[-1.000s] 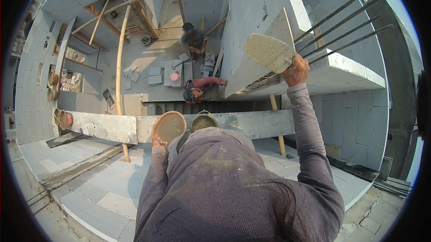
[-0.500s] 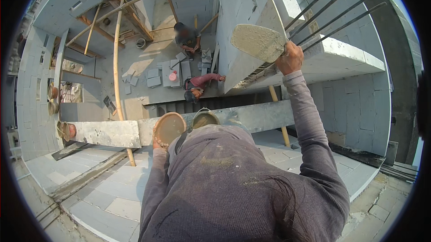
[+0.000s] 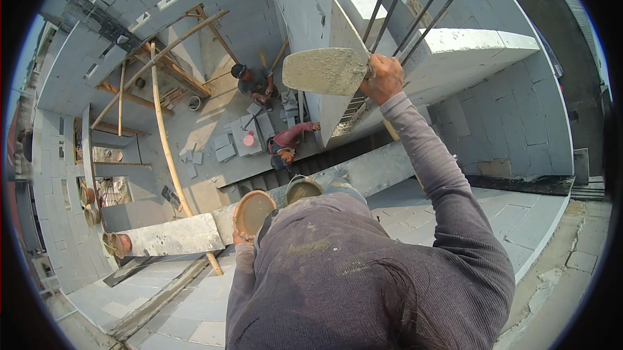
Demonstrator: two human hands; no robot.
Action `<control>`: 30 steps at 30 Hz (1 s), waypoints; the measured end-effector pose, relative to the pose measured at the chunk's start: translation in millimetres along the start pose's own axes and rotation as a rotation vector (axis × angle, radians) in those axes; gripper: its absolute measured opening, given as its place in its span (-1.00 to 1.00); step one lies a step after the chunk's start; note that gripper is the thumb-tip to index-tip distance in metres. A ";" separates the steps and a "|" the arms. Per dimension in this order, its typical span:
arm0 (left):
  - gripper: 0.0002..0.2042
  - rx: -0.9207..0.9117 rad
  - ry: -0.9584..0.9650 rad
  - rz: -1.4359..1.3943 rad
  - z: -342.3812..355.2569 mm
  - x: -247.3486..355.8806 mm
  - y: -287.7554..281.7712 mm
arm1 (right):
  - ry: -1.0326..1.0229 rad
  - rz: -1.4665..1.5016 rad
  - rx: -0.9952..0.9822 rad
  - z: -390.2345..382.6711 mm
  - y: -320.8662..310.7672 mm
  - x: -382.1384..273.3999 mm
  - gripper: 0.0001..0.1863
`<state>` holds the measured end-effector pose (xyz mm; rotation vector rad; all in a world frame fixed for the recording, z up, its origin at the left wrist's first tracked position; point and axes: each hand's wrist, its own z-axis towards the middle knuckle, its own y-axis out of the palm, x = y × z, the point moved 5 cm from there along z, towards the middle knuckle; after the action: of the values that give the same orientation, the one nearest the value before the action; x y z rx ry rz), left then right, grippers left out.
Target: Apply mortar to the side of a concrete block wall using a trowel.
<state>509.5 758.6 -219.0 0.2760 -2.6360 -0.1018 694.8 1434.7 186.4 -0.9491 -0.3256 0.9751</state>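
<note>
View: swung right, our work undisturbed.
Right hand (image 3: 384, 78): holding trowel (image 3: 328, 72).
Left hand (image 3: 242, 239): holding bowl (image 3: 255, 213) by plank's (image 3: 172, 236) near edge.

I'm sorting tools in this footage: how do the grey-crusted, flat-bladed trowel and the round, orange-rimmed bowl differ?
The grey-crusted trowel is out ahead in the right hand; the orange-rimmed bowl is near the body in the left hand. The trowel's blade is flat and elongated; the bowl is round and hollow. Both are held.
</note>
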 end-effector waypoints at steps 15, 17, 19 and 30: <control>-0.70 -0.021 -0.045 -0.095 19.0 -9.1 -21.2 | 0.075 -0.027 -0.001 -2.2 1.0 -0.6 -0.69; -0.69 0.084 -0.032 -0.043 7.0 1.0 -20.9 | 0.050 -0.020 -0.017 -3.2 1.6 0.8 -0.69; -0.68 0.090 0.009 0.002 -7.2 4.5 -9.6 | 0.009 0.077 0.075 -5.3 -3.5 -0.7 -0.71; -0.72 0.103 -0.021 -0.027 -19.1 7.4 12.6 | 0.025 0.104 0.061 -56.9 -24.4 -19.2 -0.66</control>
<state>510.0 768.9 -197.3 0.3474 -2.6633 0.0217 733.1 1383.3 176.5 -0.9289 -0.2256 1.0616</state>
